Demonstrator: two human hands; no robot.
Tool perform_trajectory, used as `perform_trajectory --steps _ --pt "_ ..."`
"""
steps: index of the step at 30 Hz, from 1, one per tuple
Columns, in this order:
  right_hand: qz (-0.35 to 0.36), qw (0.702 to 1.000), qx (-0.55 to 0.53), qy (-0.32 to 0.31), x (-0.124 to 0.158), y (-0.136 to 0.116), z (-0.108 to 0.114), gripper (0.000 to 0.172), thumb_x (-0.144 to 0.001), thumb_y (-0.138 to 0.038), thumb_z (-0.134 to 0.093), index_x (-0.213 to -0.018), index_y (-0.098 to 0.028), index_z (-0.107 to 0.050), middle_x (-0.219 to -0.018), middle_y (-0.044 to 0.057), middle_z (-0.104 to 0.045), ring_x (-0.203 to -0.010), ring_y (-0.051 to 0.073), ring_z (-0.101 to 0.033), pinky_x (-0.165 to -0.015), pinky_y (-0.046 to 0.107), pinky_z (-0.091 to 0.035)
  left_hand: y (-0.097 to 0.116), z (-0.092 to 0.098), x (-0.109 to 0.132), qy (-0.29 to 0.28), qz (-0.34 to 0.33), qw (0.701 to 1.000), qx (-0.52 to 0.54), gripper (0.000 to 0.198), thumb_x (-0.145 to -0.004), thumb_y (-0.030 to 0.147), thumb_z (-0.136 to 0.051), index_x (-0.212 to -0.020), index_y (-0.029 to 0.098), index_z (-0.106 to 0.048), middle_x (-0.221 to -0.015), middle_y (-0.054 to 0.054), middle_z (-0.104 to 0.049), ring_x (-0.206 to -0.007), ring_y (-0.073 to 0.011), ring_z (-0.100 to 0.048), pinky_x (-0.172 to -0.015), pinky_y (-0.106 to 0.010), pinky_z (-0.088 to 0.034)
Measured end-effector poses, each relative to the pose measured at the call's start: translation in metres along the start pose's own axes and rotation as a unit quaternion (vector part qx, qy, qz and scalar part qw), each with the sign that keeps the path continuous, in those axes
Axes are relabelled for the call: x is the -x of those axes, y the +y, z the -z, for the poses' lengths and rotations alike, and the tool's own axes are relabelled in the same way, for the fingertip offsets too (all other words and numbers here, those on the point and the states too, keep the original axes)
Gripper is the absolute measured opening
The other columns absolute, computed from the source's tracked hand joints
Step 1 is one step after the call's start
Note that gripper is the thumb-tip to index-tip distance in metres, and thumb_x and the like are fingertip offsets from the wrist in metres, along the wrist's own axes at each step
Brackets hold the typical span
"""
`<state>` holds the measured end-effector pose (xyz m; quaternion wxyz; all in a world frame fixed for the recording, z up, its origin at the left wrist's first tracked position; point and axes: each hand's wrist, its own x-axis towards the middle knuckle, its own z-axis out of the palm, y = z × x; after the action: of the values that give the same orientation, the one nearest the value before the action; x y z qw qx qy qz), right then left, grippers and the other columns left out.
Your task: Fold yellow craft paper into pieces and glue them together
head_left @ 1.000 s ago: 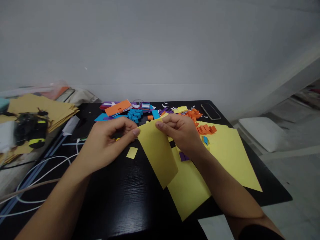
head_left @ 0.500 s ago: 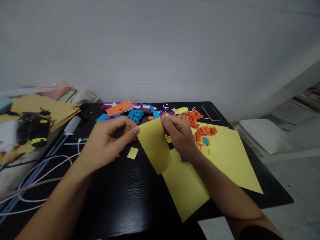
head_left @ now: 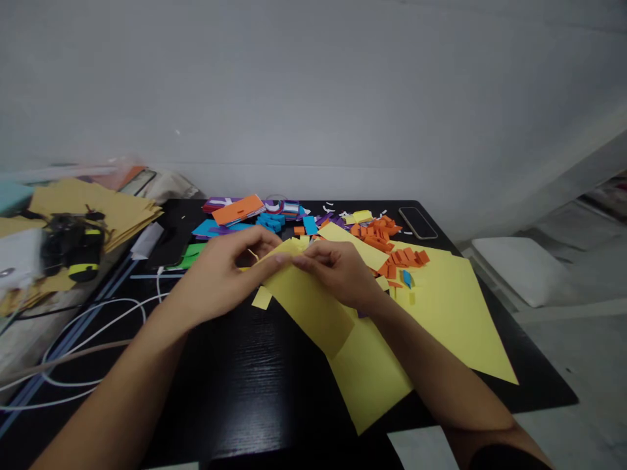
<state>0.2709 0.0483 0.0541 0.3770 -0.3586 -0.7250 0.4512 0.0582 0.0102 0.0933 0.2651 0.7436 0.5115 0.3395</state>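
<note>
A yellow sheet of paper (head_left: 313, 303) hangs tilted above the black table, its top edge pinched between both hands. My left hand (head_left: 228, 271) grips the edge with thumb and fingers. Close beside it, my right hand (head_left: 337, 267) pinches the same edge, the thumbs almost touching. Under the held sheet lies another yellow sheet (head_left: 367, 378). A small yellow paper piece (head_left: 262, 298) rests below my left hand. Behind the hands are folded orange paper pieces (head_left: 377, 232) and folded blue paper pieces (head_left: 271, 222).
A large yellow sheet (head_left: 450, 313) covers the table's right side. A phone (head_left: 417, 223) lies at the back right, another dark phone (head_left: 171, 247) at the left with a white cable (head_left: 159, 287). Brown envelopes (head_left: 98, 209) and a black-and-yellow object (head_left: 84, 254) are piled left.
My hands have come together along the paper's top edge, which was stretched between them. The sheet's lower end has swung right. The view has shifted slightly.
</note>
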Motion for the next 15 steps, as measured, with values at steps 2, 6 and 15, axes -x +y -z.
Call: perform_trajectory --steps 2,6,15 --pt "-0.001 0.999 0.000 -0.036 0.000 0.001 -0.004 0.043 -0.089 -0.056 -0.071 -0.076 -0.015 -0.073 -0.064 -0.002 -0.058 -0.060 0.010 -0.046 -0.054 0.023 -0.035 0.001 -0.008 -0.002 -0.014 -0.007 1.000 -0.002 0.023 -0.096 0.041 -0.061 -0.090 0.022 -0.072 -0.084 -0.001 -0.072 -0.075 -0.0158 -0.063 -0.065 -0.026 -0.048" --pt "-0.035 0.995 -0.010 -0.088 0.004 0.003 -0.005 0.043 -0.088 -0.057 -0.071 -0.080 -0.015 -0.075 -0.063 -0.003 -0.060 -0.057 0.009 -0.046 -0.053 0.022 -0.033 -0.006 -0.016 0.005 -0.012 0.036 0.999 0.035 0.026 -0.095 0.042 -0.060 -0.082 0.022 -0.070 -0.072 0.000 -0.066 -0.064 -0.0148 -0.056 -0.054 -0.025 -0.040" --pt "-0.235 0.938 -0.006 -0.254 0.039 0.046 0.028 0.041 -0.086 -0.055 -0.072 -0.083 -0.014 -0.073 -0.073 0.003 -0.070 -0.063 0.014 -0.065 -0.059 0.025 -0.050 -0.058 -0.019 0.075 0.052 0.241 0.966 0.077 0.042 -0.085 0.057 -0.063 -0.068 0.020 -0.056 -0.061 0.003 -0.053 -0.056 -0.0143 -0.047 -0.050 -0.024 -0.034"
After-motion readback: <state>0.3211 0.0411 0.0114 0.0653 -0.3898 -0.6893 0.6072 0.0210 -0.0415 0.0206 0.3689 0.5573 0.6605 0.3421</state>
